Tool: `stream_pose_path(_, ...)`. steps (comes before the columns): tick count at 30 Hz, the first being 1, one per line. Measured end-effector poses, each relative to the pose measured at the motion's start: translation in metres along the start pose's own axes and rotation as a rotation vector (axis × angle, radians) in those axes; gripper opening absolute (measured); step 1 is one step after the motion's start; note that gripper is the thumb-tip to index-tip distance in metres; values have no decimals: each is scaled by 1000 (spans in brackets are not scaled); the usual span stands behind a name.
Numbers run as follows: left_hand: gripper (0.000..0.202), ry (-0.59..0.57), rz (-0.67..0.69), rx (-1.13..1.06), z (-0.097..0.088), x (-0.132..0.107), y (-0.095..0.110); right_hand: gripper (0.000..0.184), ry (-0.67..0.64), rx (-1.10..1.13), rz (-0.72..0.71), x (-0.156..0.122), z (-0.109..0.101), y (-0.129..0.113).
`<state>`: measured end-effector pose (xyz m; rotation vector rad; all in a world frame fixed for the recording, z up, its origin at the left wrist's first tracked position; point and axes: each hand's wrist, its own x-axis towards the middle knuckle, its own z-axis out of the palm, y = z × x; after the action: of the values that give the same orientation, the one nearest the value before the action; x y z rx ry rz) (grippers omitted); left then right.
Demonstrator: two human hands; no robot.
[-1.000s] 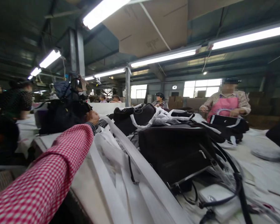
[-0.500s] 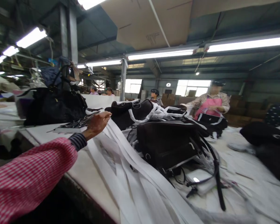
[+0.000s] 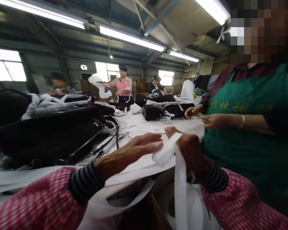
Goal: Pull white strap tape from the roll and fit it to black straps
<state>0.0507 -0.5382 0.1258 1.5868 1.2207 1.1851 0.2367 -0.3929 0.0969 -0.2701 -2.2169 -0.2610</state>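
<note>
My left hand [image 3: 132,151] and my right hand [image 3: 189,150] meet in front of me, both in red checked sleeves with striped cuffs. Between them they hold a white strip [image 3: 166,153] of foam-like wrapping; its folded end sits at my fingertips and its tail hangs down past my right wrist. More long white strips [image 3: 134,169] lie under my left forearm on the table [image 3: 148,126]. A large black bag [image 3: 50,134] with straps and metal fittings lies just left of my left hand.
A person in a green apron [image 3: 249,127] stands close on my right, hands over the table edge. Other black bags [image 3: 163,110] wrapped in white strips lie farther back. Several co-workers stand at the far end, one in a pink apron [image 3: 122,88].
My view has swung right. My left hand, stretched far out over the strips before, has come back in front of me. My right hand has come into view, and both now hold a strip.
</note>
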Motion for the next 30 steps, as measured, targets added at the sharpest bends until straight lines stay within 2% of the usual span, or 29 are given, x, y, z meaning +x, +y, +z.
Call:
stream_pose_path(3, 69, -44, -92, -415, 14, 28, -8, 13, 31, -61, -61, 20, 6, 0)
stream_pose_path(5, 73, -19, -173, -527, 15, 30, -14, 14, 77, -132, -97, 25, 10, 4)
stream_pose_path(8, 63, -12, -187, -370, 13, 19, -17, 20, 158, -245, -167, 27, 20, 12)
stream_pose_path(11, 55, -38, -121, -222, 14, 4, -20, 21, 211, -296, -247, 31, 36, 16)
stream_pose_path(13, 41, -62, -76, -203, 17, 0, -25, 21, 216, -269, -244, 35, 46, 15)
stream_pose_path(15, 33, 3, -76, -258, 19, 0, -31, 20, 228, -212, -200, 39, 55, 13)
stream_pose_path(18, 35, 178, -165, -428, 17, 4, -35, 19, 253, -135, -139, 40, 61, 8)
stream_pose_path(19, 35, 196, -198, -467, 16, 5, -36, 19, 259, -126, -126, 40, 62, 7)
stream_pose_path(23, 37, 180, -254, -562, 15, 4, -39, 17, 279, -147, -109, 37, 67, 8)
stream_pose_path(26, 39, 150, -244, -617, 22, -3, -46, 16, 303, -188, -112, 35, 69, 13)
stream_pose_path(30, 32, 136, -339, -605, 32, -16, -54, 18, 302, -226, -102, 28, 68, 22)
